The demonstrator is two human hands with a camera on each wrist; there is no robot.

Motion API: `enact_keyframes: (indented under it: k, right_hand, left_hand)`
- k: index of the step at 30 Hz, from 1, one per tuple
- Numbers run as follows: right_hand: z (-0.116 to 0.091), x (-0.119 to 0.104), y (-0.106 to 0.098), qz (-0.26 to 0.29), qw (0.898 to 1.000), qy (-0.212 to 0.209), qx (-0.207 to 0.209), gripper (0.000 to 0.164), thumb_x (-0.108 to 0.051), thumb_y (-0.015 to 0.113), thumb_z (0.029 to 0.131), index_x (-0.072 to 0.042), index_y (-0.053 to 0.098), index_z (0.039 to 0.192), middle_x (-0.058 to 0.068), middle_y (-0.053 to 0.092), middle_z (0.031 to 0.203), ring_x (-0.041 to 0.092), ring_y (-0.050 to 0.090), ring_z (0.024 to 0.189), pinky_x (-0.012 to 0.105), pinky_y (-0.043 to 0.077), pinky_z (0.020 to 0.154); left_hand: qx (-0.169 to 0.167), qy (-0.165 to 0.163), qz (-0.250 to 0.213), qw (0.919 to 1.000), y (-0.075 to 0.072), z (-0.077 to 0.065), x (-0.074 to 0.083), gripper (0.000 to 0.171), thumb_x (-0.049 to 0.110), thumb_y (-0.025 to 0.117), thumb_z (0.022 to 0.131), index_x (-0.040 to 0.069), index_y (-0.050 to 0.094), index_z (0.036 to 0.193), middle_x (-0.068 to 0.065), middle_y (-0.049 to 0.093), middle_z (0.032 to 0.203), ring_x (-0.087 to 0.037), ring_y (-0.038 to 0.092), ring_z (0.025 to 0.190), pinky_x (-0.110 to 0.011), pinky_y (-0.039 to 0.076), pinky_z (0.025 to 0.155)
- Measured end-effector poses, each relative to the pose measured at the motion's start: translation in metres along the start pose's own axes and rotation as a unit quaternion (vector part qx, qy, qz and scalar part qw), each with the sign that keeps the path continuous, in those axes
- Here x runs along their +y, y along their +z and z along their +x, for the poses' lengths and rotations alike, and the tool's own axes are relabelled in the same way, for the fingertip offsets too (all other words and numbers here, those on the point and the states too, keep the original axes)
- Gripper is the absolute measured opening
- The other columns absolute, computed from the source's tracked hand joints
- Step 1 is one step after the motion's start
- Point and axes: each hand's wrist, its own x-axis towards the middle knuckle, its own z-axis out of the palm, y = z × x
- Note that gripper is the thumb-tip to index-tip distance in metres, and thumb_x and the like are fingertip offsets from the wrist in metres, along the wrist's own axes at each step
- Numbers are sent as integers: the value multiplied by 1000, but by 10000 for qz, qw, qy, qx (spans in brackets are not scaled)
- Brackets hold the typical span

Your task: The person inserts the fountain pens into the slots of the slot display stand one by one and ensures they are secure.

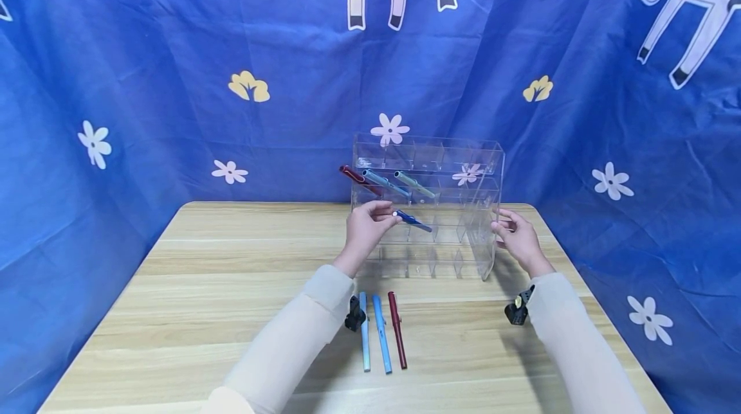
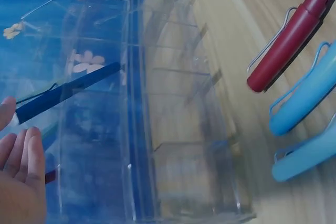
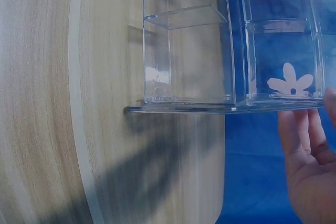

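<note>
A clear acrylic pen rack (image 1: 480, 234) with several tiers of compartments stands at the back of the table. My left hand (image 1: 367, 227) pinches a dark blue pen (image 1: 415, 221) by its pale end, between thumb and fingertips. The pen's other end points right and down, over a middle tier; the left wrist view shows this pen (image 2: 68, 93) too. At the rack's right side panel, my right hand (image 1: 519, 243) grips the edge, with fingers on its outer face in the right wrist view. A dark red pen (image 1: 360, 180), a blue pen (image 1: 386, 183) and a light green pen (image 1: 415, 184) lie slanted in a higher tier.
In front of the rack lie a light blue pen (image 1: 365, 337), a brighter blue pen (image 1: 382, 333) and a dark red pen (image 1: 397, 330), side by side on the wooden table (image 1: 231, 285). A blue patterned curtain (image 1: 173, 112) hangs behind and beside the table.
</note>
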Motion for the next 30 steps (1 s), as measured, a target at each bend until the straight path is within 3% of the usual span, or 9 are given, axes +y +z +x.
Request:
enact_keyframes:
  k: [5,10,15,25,30]
  right_hand:
    - [-1,-1,-1,-12,10000,29,-16,44,-9,52,98,2,41,140,32,50,125,8,59,92,36,55,78]
    - [-1,-1,-1,-26,10000,25,8,44,-9,52,98,2,42,139,32,51,124,4,58,89,36,56,78]
    - [0,0,-1,-42,10000,-15,6,44,-9,53,98,3,42,139,32,51,124,1,57,87,35,56,77]
    - [-1,-1,-1,-84,10000,-33,2,45,-11,53,98,2,42,139,31,51,124,8,58,93,36,56,78]
    - [-1,-1,-2,-64,10000,-30,27,44,-10,53,98,2,43,139,31,51,124,5,57,90,32,56,75]
  left_hand:
    - [-76,-303,-436,9986,-18,2,3,37,15,81,77,5,69,110,-8,71,98,-19,68,86,-29,55,77]
    - [-140,-428,-739,9962,-39,1,2,41,12,80,78,0,66,114,-14,70,101,-19,68,86,-28,55,77]
    - [-217,-526,-972,9936,-62,-5,-1,41,9,77,81,-3,63,117,-18,68,106,-14,68,84,-37,56,78]
    - [-387,-1230,-637,9896,-101,-31,-21,43,16,73,85,-1,59,123,-17,65,115,-19,65,98,-33,54,83]
    - [-564,-1540,-388,9857,-112,-45,-36,44,17,71,87,-3,57,124,-15,65,113,-18,64,97,-40,52,88]
